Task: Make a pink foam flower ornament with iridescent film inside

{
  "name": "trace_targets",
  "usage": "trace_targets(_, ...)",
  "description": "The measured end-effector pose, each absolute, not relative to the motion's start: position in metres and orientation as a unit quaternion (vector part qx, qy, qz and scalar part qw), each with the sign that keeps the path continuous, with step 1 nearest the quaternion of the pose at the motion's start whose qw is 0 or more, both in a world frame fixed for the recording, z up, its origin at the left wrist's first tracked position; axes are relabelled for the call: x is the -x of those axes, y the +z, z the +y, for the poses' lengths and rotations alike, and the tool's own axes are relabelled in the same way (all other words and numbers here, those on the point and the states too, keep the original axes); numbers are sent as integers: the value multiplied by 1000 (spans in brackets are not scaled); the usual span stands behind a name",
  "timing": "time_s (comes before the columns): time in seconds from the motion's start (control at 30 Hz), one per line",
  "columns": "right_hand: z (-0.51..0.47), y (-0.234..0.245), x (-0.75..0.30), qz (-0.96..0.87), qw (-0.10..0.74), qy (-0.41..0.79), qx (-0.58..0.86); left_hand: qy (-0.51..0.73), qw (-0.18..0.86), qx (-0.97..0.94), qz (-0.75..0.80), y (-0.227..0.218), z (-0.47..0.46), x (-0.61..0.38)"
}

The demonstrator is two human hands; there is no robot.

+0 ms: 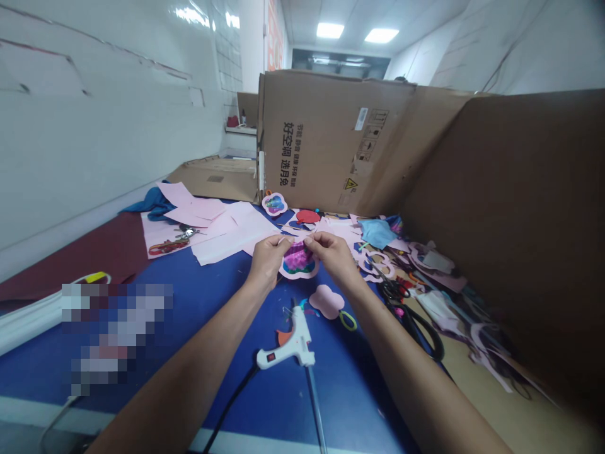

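Flower-shaped paper cutout (pixel 299 263) hangs above the bench (pixel 189 296), pinched at its top edge by left hand (pixel 266 258) and right hand (pixel 333 253); glue gun (pixel 289 343) lies at 6 o'clock. Thin paper could tear if hands pull apart

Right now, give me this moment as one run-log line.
left hand: pinching pink cutout | right hand: pinching it too | glue gun: lying on table, untouched

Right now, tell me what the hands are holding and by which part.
One pink flower-shaped cutout with a purple middle is held. The left hand pinches its upper left edge, the right hand its upper right edge.
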State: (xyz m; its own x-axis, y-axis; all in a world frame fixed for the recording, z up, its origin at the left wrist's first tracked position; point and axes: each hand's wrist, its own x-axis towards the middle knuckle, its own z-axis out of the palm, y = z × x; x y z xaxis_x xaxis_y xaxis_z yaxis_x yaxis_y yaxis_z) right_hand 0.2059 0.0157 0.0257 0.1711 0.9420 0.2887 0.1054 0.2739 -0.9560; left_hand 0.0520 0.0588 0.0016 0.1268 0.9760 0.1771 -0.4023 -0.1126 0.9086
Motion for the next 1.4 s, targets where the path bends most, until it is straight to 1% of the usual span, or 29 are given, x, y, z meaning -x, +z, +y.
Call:
trace_targets(0.4,16,26,-204,-539,579,354,499,590,593,-453,308,1,59,-52)
trace_targets(0.7,15,27,-204,-537,585,353,494,591,584,-462,310,2,58,-52)
trace_targets(1.0,16,26,-206,-534,591,348,495,560,615,-463,307,4,56,-51)
trace_targets(1.4,14,26,-204,-537,580,354,499,584,588,-461,316,3,57,-51)
